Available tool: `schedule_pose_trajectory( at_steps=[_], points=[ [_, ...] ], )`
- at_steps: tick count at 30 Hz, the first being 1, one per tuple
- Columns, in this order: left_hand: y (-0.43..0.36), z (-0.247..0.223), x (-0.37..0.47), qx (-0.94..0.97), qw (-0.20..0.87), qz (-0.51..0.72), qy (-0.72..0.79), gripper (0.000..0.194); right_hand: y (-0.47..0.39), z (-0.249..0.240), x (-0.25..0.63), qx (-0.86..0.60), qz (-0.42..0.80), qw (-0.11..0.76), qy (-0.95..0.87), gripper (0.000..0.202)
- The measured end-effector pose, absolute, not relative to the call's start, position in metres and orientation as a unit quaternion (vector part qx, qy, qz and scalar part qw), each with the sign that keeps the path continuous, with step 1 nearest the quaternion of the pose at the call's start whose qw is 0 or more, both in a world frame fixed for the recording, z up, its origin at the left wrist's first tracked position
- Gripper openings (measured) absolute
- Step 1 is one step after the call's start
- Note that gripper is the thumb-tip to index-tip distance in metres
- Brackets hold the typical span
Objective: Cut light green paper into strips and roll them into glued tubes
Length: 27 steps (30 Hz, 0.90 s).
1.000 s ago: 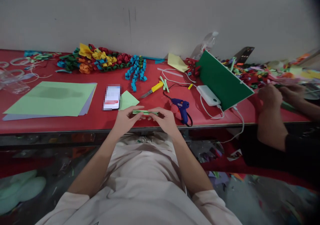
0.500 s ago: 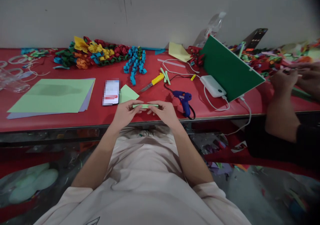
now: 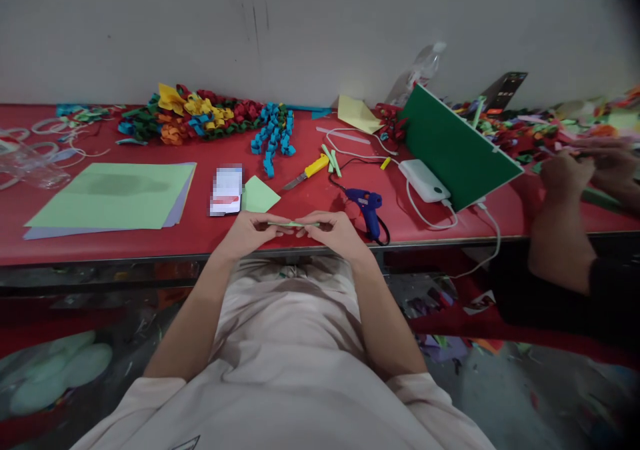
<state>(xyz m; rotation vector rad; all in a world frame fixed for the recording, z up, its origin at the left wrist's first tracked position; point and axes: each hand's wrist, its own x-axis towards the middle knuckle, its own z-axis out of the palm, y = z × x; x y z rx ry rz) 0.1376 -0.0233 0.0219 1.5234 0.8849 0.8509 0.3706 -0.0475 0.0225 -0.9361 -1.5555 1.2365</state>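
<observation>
A light green paper strip (image 3: 294, 224) is pinched by its two ends above the table's front edge. My left hand (image 3: 250, 231) closes on one end and my right hand (image 3: 336, 233) on the other, fingertips nearly meeting in the middle. Beyond the left hand lie a phone (image 3: 227, 191) and a light green paper piece (image 3: 260, 195). A yellow utility knife (image 3: 311, 170) rests farther back, beside several small green paper strips (image 3: 332, 159). To the right of my right hand is a blue glue gun (image 3: 368, 210).
Green and purple paper sheets (image 3: 110, 195) lie left on the red table (image 3: 200, 242). Colourful paper chains (image 3: 200, 113) line the wall. A green board (image 3: 453, 147) leans at right near a white power bank (image 3: 424, 181) and its cable. Another person's hands (image 3: 570, 170) work at far right.
The strip has turned from showing its flat face to a thin edge. Both hands still pinch its ends. The whole view has shifted slightly.
</observation>
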Motion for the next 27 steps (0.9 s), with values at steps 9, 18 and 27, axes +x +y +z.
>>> schedule_pose_trajectory(
  at_steps=[9, 18, 27],
  points=[
    [-0.025, 0.01, 0.151, 0.658, 0.474, 0.42, 0.408, 0.038, -0.045, 0.009, 0.359, -0.429, 0.47, 0.468, -0.613, 0.034],
    [-0.028, 0.004, 0.146, 0.723, 0.398, 0.401, 0.398, 0.029, -0.043, 0.011, 0.361, -0.441, 0.478, 0.411, -0.639, 0.031],
    [-0.032, 0.011, 0.136, 0.716, 0.399, 0.397, 0.414, 0.033, -0.044, 0.01, 0.381, -0.486, 0.441, 0.4, -0.639, 0.031]
  ],
)
